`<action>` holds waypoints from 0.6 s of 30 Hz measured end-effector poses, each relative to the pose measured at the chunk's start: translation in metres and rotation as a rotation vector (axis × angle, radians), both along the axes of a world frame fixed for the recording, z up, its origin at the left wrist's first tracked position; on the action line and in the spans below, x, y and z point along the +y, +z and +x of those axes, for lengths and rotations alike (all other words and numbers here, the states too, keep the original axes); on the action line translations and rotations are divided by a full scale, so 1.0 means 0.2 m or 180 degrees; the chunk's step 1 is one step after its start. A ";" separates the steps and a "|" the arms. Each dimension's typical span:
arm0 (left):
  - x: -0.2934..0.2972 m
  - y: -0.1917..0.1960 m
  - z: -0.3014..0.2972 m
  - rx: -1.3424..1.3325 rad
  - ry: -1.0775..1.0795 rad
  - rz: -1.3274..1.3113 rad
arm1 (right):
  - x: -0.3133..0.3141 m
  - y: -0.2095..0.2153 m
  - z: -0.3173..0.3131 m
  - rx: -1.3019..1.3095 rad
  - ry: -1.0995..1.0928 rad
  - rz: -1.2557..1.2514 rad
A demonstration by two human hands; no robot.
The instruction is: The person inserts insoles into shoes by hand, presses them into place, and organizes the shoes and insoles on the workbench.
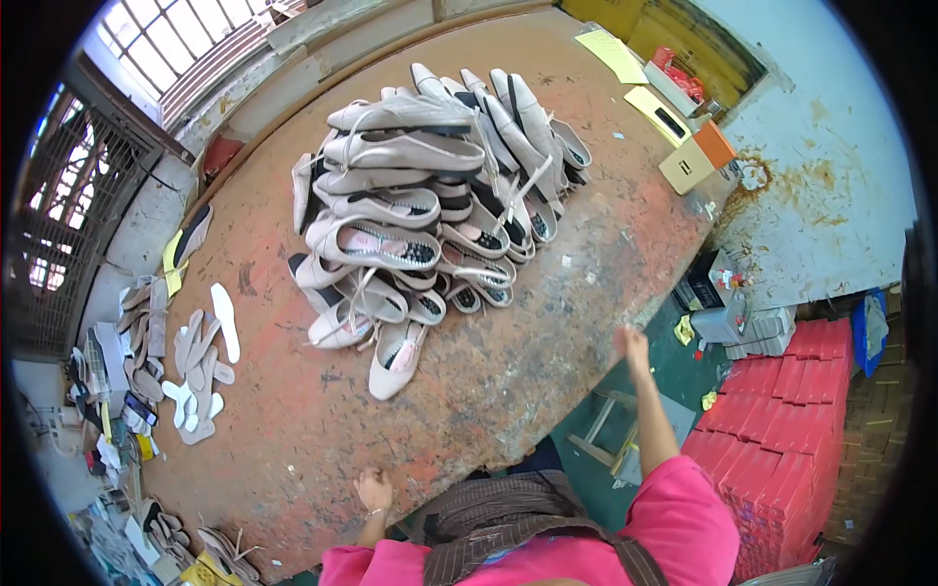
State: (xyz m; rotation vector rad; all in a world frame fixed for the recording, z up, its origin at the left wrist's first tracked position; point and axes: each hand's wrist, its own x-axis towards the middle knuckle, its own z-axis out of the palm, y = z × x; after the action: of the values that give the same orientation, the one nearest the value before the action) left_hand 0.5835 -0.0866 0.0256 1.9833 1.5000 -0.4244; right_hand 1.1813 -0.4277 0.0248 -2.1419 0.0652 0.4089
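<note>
A large heap of pale grey shoes point(381, 244), many with straps or laces, is piled on the worn brown worktable point(547, 381). My left hand point(373, 488) rests near the table's front edge, fingers curled in, with nothing visible in it. The closest shoe point(396, 361) lies at the front of the heap, well apart from that hand. At the table's right edge is my right hand point(631, 344), its fingers also curled and no object showing in them. Neither hand touches the shoes.
White and grey insoles point(200, 361) lie on the left of the table. More shoes point(230, 555) sit at the lower left. A tan box with an orange end point(697, 159) stands far right. Red boxes point(772, 439) are stacked beyond the right edge, near a stool point(625, 435).
</note>
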 end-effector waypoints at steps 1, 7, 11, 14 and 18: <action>0.02 0.10 0.24 -0.0388 0.1050 0.0150 | 0.10 0.03 0.19 -0.0129 -0.0122 0.0019; 0.29 -0.06 0.92 -0.3053 0.4371 -0.1869 | 0.82 0.07 1.43 0.0027 0.0573 0.0435; 0.33 0.16 1.36 -0.3578 0.5228 -0.2119 | 1.51 0.14 1.74 0.0343 0.0569 0.0619; 0.30 0.13 1.42 -0.3066 0.5367 -0.2023 | 1.77 -0.01 2.07 0.0618 0.0538 0.0831; 0.69 0.38 1.50 -0.2302 0.3337 0.1789 | 1.98 -0.20 2.34 0.1215 0.0856 0.1040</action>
State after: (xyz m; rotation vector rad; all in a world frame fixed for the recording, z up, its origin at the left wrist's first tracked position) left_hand 0.8837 0.0520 0.1009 1.1469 1.9487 1.1121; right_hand 1.6494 -0.0322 -0.0150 -1.7315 -0.0708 0.9183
